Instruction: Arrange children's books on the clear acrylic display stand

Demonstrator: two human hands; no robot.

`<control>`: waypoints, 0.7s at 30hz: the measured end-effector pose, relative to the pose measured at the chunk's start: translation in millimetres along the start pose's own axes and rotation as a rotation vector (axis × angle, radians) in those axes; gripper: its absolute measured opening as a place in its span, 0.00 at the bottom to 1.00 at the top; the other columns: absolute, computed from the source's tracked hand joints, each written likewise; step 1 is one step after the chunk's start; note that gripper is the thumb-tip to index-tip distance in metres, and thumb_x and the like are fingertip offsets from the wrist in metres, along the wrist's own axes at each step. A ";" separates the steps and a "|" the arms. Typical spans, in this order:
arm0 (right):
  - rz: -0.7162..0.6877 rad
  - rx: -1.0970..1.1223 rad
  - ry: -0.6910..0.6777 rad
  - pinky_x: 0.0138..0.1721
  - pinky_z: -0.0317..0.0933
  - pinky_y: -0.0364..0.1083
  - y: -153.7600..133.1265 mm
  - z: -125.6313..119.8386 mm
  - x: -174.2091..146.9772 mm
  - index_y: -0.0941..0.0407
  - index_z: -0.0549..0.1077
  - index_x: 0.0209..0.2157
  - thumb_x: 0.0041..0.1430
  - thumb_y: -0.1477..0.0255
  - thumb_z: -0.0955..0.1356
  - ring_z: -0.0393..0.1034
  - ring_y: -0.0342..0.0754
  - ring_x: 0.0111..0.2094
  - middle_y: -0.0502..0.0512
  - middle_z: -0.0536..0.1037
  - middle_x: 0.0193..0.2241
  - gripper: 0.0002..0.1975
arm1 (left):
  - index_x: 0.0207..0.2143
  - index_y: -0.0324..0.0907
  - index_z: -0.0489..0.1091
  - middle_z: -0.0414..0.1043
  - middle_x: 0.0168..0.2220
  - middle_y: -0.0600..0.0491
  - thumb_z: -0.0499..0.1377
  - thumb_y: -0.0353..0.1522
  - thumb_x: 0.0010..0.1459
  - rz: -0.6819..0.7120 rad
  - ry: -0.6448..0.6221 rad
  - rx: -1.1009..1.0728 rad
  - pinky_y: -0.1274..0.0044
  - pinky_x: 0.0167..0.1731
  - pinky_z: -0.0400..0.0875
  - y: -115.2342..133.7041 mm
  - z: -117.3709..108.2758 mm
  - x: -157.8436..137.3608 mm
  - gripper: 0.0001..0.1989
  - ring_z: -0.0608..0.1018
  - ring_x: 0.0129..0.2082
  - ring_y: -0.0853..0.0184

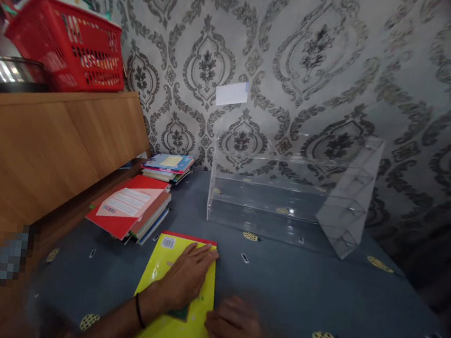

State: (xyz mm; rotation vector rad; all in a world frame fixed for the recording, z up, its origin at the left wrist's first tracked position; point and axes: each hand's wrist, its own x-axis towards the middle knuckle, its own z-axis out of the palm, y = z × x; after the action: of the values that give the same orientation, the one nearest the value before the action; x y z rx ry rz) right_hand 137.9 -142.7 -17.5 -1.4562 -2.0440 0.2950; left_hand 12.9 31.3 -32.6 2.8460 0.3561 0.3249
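**Dark blue, fruit-printed tabletop (297,287) under a clear, tiered plastic rack (279,195)**

Left of the rack lies a red-topped pile of books (128,205). In front of the rack, leftward, a glossy yellow rectangular book (181,335) lies flat. The left hand (187,274) rests palm-down upon it, fingers close together. The right hand (234,324), at its right edge, is too blurred to tell whether the fingers grip.

A book (177,337) lies nearest on the tabletop (274,285), left hand (187,277) upon it, right hand (236,324) by its right edge. Over leftward, two book stacks (128,202) sit beside a cabinet (52,147) bearing bowl (11,71) and basket (89,44); back right, a tiered rack (344,217) fronts the wall (257,44).
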 end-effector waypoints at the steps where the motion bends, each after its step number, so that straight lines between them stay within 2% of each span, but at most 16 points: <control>1: -0.017 0.003 -0.024 0.55 0.66 0.51 -0.7 -2.2 7.1 0.54 0.77 0.49 0.67 0.76 0.62 0.75 0.50 0.50 0.58 0.82 0.46 0.15 | 0.66 0.44 0.58 0.66 0.65 0.47 0.49 0.20 0.58 -0.008 0.004 0.005 0.62 0.67 0.59 -4.6 1.6 -2.6 0.33 0.64 0.67 0.63; 4: -0.073 0.024 -0.181 0.64 0.59 0.51 0.1 -8.7 29.1 0.56 0.71 0.59 0.65 0.74 0.67 0.65 0.51 0.62 0.60 0.74 0.59 0.21 | 0.65 0.42 0.58 0.64 0.65 0.45 0.50 0.18 0.53 -0.059 0.038 0.031 0.61 0.66 0.60 -23.4 6.9 -14.7 0.36 0.65 0.67 0.62; 6: -0.069 0.038 -0.278 0.67 0.55 0.51 6.7 -10.6 41.9 0.58 0.66 0.64 0.65 0.72 0.68 0.59 0.52 0.66 0.62 0.67 0.64 0.27 | 0.65 0.41 0.59 0.65 0.65 0.43 0.48 0.18 0.53 -0.106 0.081 0.073 0.60 0.66 0.61 -36.3 10.0 -25.9 0.36 0.66 0.66 0.62; 8: -0.045 0.041 -0.321 0.68 0.52 0.53 19.4 -9.3 52.8 0.58 0.62 0.67 0.68 0.69 0.66 0.55 0.52 0.68 0.63 0.62 0.67 0.28 | 0.63 0.40 0.61 0.67 0.63 0.42 0.46 0.18 0.56 -0.159 0.133 0.139 0.60 0.65 0.62 -45.9 12.7 -37.5 0.33 0.68 0.65 0.61; 11: 0.025 -0.004 -0.283 0.68 0.52 0.56 45.5 -3.4 67.0 0.59 0.61 0.67 0.70 0.65 0.63 0.52 0.55 0.69 0.65 0.59 0.68 0.28 | 0.59 0.41 0.66 0.70 0.61 0.43 0.46 0.21 0.62 -0.236 0.204 0.255 0.61 0.62 0.66 -50.6 15.6 -52.3 0.25 0.71 0.63 0.59; 15: 0.122 -0.099 -0.188 0.68 0.49 0.59 75.7 5.2 79.6 0.62 0.61 0.67 0.69 0.67 0.64 0.50 0.57 0.70 0.68 0.57 0.68 0.28 | 0.56 0.42 0.68 0.68 0.62 0.42 0.46 0.29 0.66 -0.377 0.275 0.373 0.60 0.55 0.71 -45.1 16.0 -67.6 0.20 0.72 0.61 0.54; 18: 0.142 -0.144 -0.139 0.68 0.50 0.61 85.1 10.1 80.9 0.60 0.61 0.67 0.69 0.66 0.63 0.50 0.57 0.69 0.67 0.58 0.68 0.28 | 0.57 0.44 0.68 0.68 0.62 0.41 0.47 0.34 0.68 -0.485 0.275 0.416 0.58 0.51 0.73 -40.6 12.3 -77.1 0.20 0.74 0.58 0.51; 21: 0.162 -0.190 -0.101 0.67 0.53 0.62 83.8 13.7 76.8 0.59 0.62 0.67 0.69 0.66 0.62 0.53 0.58 0.69 0.67 0.60 0.67 0.27 | 0.58 0.44 0.68 0.69 0.60 0.41 0.47 0.34 0.68 -0.522 0.239 0.376 0.59 0.51 0.73 -39.1 7.2 -80.6 0.20 0.74 0.57 0.52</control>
State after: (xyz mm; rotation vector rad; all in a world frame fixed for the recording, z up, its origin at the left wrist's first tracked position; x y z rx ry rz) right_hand 178.8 -39.1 -44.1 -1.7602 -2.0842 0.2499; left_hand -69.7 44.8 -65.3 2.9137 1.2981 0.5330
